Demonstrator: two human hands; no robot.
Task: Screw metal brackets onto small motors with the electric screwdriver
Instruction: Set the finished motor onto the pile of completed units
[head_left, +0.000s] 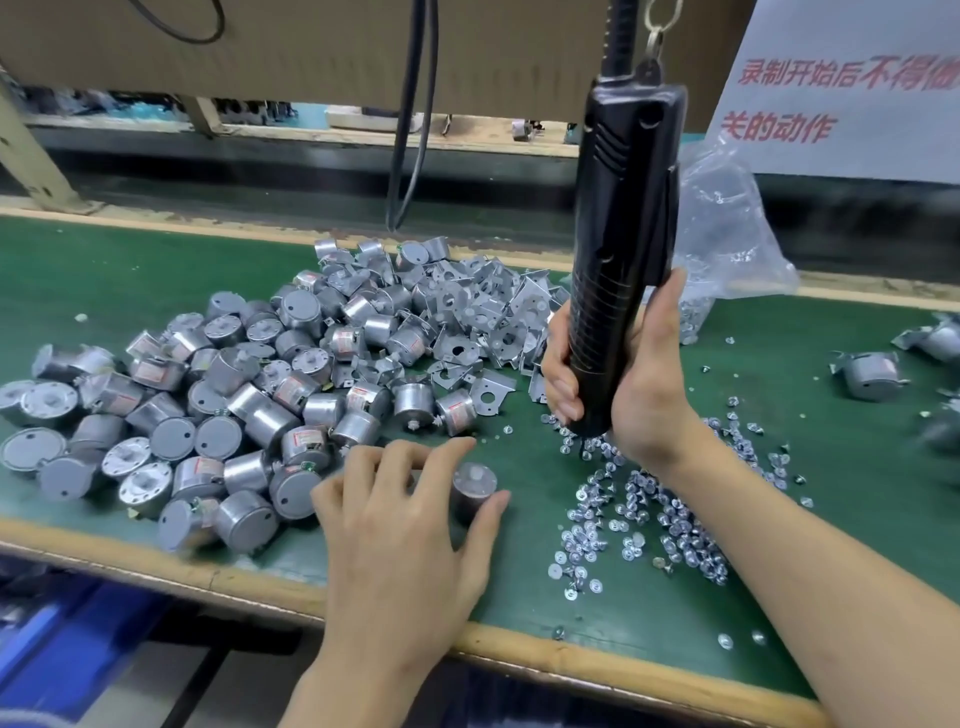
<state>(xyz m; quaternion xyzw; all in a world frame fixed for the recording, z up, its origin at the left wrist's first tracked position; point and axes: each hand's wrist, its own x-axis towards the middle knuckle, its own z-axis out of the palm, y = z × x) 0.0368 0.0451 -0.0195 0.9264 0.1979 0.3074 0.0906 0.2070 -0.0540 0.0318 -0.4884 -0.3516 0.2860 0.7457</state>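
Observation:
My right hand (639, 384) grips the black electric screwdriver (618, 218), which hangs upright from a cord with its tip just over loose silver screws (654, 514) on the green mat. My left hand (405, 525) pinches a small round grey motor (472, 491) standing on the mat, thumb on its right side, fingers on its left. A big heap of the same motors (208, 405) lies to the left. A pile of bent metal brackets (483, 317) sits behind, left of the screwdriver.
A clear plastic bag (727, 228) with screws lies at the back right. A few motors with brackets (872, 374) rest at the far right. The wooden bench edge (545, 654) runs along the front. Black cables (410, 119) hang at the back.

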